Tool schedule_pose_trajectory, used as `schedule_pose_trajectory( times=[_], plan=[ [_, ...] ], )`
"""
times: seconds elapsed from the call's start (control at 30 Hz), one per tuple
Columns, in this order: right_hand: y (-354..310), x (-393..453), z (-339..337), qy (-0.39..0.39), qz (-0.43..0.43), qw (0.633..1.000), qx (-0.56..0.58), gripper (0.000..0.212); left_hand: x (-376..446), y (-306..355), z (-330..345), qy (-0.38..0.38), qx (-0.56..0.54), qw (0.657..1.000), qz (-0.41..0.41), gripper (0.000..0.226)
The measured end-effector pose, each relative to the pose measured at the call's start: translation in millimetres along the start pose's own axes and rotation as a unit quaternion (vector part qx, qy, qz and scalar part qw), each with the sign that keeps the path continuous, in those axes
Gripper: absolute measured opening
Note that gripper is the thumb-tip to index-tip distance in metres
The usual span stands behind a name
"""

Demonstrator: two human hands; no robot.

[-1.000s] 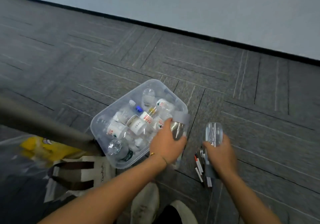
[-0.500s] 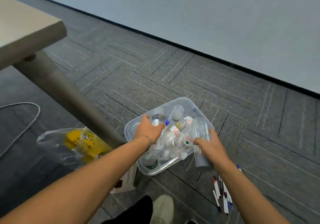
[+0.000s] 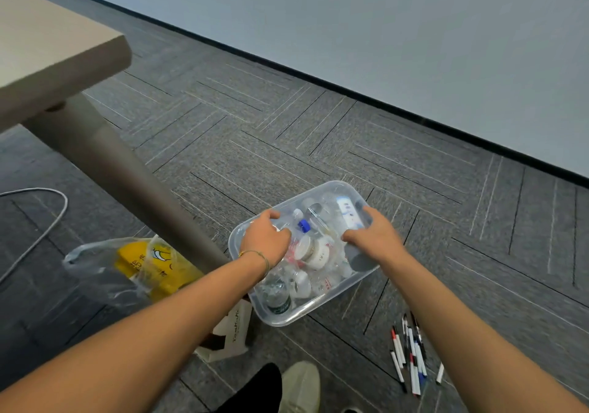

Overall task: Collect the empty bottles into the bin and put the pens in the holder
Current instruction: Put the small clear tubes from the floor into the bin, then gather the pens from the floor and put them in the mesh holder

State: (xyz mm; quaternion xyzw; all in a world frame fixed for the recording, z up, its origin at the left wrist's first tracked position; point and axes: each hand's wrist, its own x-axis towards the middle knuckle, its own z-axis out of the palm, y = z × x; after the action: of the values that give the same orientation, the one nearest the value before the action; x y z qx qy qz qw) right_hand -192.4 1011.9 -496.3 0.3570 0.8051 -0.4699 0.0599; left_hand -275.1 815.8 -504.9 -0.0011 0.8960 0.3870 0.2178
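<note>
Bottles (image 3: 314,248) blur together inside bin (image 3: 322,313), both hands' curled fingers gripping unclear what

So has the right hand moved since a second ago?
Yes. The right hand was beside the clear plastic bin, above the pens on the carpet; now it is over the bin's right rim.

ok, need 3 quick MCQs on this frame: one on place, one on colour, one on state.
1. Where do the pens lie?
A. on the carpet, right of the shoe
B. in the bin
C. on the table

2. What colour is the cap on the bottle between the two hands?
A. red
B. blue
C. green

3. How is the clear plastic bin?
A. empty
B. lidded
C. open, holding bottles

Answers: 1 A, they lie loose on the floor beside the shoe. 2 B, it is plainly blue. 3 C, no lid, bottles piled inside, left hand and right hand over it.
</note>
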Motion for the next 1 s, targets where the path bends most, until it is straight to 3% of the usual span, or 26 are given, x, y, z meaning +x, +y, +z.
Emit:
schedule_pose_trajectory(
  times=[0.07, 0.23, 0.6, 1.0],
  plan=[
    [-7.3, 0.0, 3.0, 0.001, -0.024, 1.0, 0.005, 0.084, -3.1, 1.6, -0.3, 0.0, 0.006, 1.0, 0.007, 0.039],
    [-11.5, -10.4, -2.3, 0.068, -0.062, 0.995, 0.033, 0.061, -13.1, 11.1, 1.1, -0.004, 0.029, 0.999, 0.031, 0.037],
    [34.0, -46.4, -57.2, 0.107, -0.049, 0.992, 0.045, 0.035, -48.1, 37.9, 37.9, -0.044, 0.011, 0.996, 0.08, 0.029],
    [195.2, -46.0, -84.0, 0.128, 0.064, 0.989, 0.03, 0.037, -80.6, 34.3, 215.5, -0.189, 0.085, 0.974, 0.094, 0.017]
  ],
)
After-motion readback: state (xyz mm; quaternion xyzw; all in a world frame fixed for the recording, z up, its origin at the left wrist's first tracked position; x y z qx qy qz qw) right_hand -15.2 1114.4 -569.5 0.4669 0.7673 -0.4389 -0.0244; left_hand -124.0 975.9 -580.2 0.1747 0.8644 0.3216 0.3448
